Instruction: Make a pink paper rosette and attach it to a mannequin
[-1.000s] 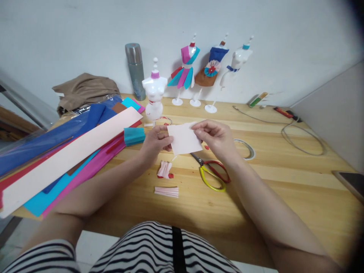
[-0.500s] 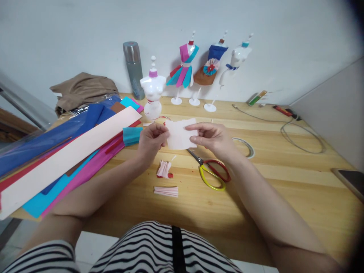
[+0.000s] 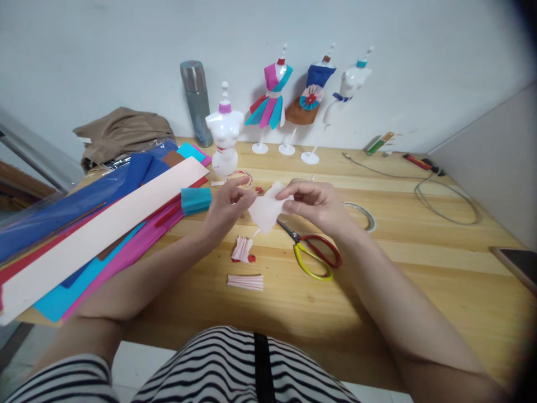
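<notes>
My right hand (image 3: pixel 314 204) pinches a small piece of pale pink crepe paper (image 3: pixel 265 214) between thumb and fingers, at the paper's upper right. The piece is tilted, with a corner pointing down over the table. Just left of it is my left hand (image 3: pixel 229 207), its thumb and forefinger apart close to the paper's edge; whether the thumb touches it I cannot tell. Below lie a pleated pink piece (image 3: pixel 242 249) with red under it and a pink pleated strip (image 3: pixel 245 282). Scissors (image 3: pixel 312 254) with one red and one yellow handle rest beneath my right hand.
Coloured paper strips (image 3: pixel 109 224) pile up on the left. Behind my hands stand a bare white mannequin (image 3: pixel 225 131), a flask (image 3: pixel 196 103) and several small dress forms, one in a pink and blue dress (image 3: pixel 271 95). A tape roll (image 3: pixel 364 215) and a cable (image 3: pixel 447 210) lie right.
The pink paper has turned from lying square between both hands to a slanted position in my right hand. My left thumb and forefinger have parted.
</notes>
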Available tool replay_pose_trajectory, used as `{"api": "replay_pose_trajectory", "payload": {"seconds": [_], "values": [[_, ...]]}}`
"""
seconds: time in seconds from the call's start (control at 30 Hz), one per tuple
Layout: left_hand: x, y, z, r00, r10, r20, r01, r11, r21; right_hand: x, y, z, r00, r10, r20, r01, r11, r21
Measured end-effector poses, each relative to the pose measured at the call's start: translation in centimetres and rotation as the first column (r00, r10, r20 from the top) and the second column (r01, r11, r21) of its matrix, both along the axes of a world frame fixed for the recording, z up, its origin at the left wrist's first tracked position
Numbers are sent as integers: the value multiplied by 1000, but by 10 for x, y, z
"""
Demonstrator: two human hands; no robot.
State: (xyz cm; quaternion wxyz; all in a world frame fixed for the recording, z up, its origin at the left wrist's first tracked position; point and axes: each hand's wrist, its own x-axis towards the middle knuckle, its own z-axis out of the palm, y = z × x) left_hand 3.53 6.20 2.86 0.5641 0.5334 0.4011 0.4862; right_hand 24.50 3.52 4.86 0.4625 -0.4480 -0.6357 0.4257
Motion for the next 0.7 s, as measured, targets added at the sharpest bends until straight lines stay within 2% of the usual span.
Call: {"api": "replay_pose_trajectory", "payload": {"seconds": [0.1, 0.2, 0.3, 0.37, 0.47, 0.6, 0.7], "values": [[2, -4, 3, 994, -106, 27, 109, 982, -153, -2, -6, 7, 994, 108, -32, -111, 991, -75], [8, -11, 1, 970, -225, 88, 240, 944, -228, -7, -12, 13, 978, 209, -29, -211, 972, -101], [11, -16, -3, 970, -217, 108, 237, 942, -237, -11, -15, 15, 968, 250, 17, -247, 964, -96], [10, -14, -4, 976, -198, 88, 212, 953, -215, -10, -13, 15, 980, 199, 13, -197, 976, -95], [6, -8, -2, 990, -117, 73, 126, 983, -130, -6, -9, 14, 999, 39, -1, -39, 996, -76], [3, -3, 2, 998, -57, 37, 57, 998, -9, -2, -5, 11, 998, -57, -1, 56, 986, -154], [5, -5, 3, 1000, -19, 6, 19, 1000, 3, -1, -5, 11, 991, -134, 26, 137, 977, -164]]}}
